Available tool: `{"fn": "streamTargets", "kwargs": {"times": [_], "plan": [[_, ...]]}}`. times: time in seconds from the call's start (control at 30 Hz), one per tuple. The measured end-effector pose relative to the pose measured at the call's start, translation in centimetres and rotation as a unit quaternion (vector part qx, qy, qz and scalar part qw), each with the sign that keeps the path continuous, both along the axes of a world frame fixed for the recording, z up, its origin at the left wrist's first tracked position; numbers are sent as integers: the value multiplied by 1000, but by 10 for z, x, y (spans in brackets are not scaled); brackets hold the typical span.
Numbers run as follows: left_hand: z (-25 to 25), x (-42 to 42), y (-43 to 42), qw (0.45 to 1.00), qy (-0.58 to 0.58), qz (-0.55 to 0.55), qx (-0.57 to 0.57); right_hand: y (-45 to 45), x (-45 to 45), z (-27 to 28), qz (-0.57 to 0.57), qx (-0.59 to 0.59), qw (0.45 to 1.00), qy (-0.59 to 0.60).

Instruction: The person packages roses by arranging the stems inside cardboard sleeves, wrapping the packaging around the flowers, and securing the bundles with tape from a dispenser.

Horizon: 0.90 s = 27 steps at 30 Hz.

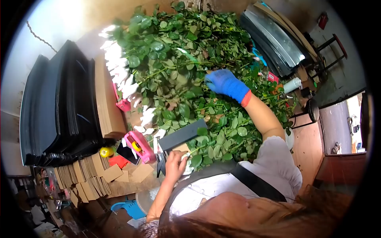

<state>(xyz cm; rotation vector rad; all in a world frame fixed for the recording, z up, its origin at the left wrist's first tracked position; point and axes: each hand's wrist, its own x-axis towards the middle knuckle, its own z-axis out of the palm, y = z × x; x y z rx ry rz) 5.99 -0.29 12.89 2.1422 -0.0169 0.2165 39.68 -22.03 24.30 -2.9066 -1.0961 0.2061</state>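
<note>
A large pile of leafy rose stems covers the table, their white-wrapped heads lined up on the left. My right hand, in a blue knit glove with a red cuff, rests among the leaves with curled fingers; whatever they grip is hidden. Bare, my left hand is closed near the table's front edge around the white-wrapped end of a rose stem. Just beyond it lies a long dark grey block. A pink tape dispenser with yellow tape stands left of that hand.
Tall stacks of black sheets and a cardboard piece stand at the left. Small cardboard pieces and a yellow tape roll lie in front of them. More sheets lean at the back right. A blue basket sits below.
</note>
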Motion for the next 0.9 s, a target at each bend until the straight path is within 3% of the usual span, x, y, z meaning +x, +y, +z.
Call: {"fn": "streamTargets", "kwargs": {"times": [0.13, 0.17, 0.23, 0.33, 0.43, 0.5, 0.6, 0.67, 0.73, 0.77, 0.83, 0.9], "plan": [[0, 0, -2, 1000, 0, 6, -8, 25, 27, -36, 54, 103, 992, -50], [-5, 0, -1, 1000, -13, 4, 2, 33, 34, -61, 118, 175, 970, -119], [-8, -1, -2, 1000, -17, -4, 4, 46, 45, -98, 112, 35, 984, -136], [-7, -3, -1, 1000, 8, 0, -25, 60, 56, -91, 17, -168, 982, -79], [-10, -5, -2, 999, 18, 9, -30, 48, 35, -44, 52, 75, 961, -261], [-12, -5, 0, 998, -33, 5, 44, 37, 10, -7, 131, 177, 898, -381], [-13, -2, 1, 997, -44, 4, 61, 7, -20, 32, 257, 204, 891, -313], [-22, -7, 2, 999, 14, 5, 31, -23, -60, 65, 225, 152, 938, -215], [-45, -9, 8, 998, 65, 16, 13, -56, -85, 57, 225, 167, 949, -146], [-63, -15, 11, 997, 78, 23, 14, -67, -101, 60, 213, 101, 962, -135], [-77, -10, 9, 995, -4, 39, -87, -87, -121, 45, 201, -30, 973, -112], [-56, -6, 1, 974, 26, 55, -217, -114, -132, 17, 175, -42, 981, -72]]}}
